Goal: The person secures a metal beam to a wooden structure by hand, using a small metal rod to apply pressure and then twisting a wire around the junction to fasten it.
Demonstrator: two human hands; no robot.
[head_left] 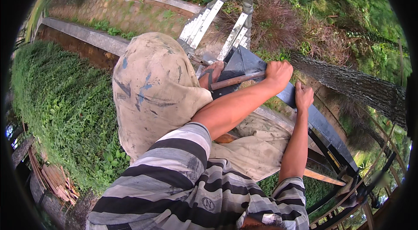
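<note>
The brown rod (239,80) crosses the far end of the black beam (323,126), its long axis leftward from your left hand (279,74), the nearer, apparently closed around it; your right hand (304,96) grips the beam's edge.

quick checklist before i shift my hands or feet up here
1. Both hands covered: not ok, left hand and right hand bare.
2. Left hand's hold on brown bar: cannot tell, contact hidden.
3. Right hand's grip on black beam: cannot tell, fingers partly hidden.
4. Left sleeve clear of bar: ok.
5. Ladder footing: cannot tell.
</note>
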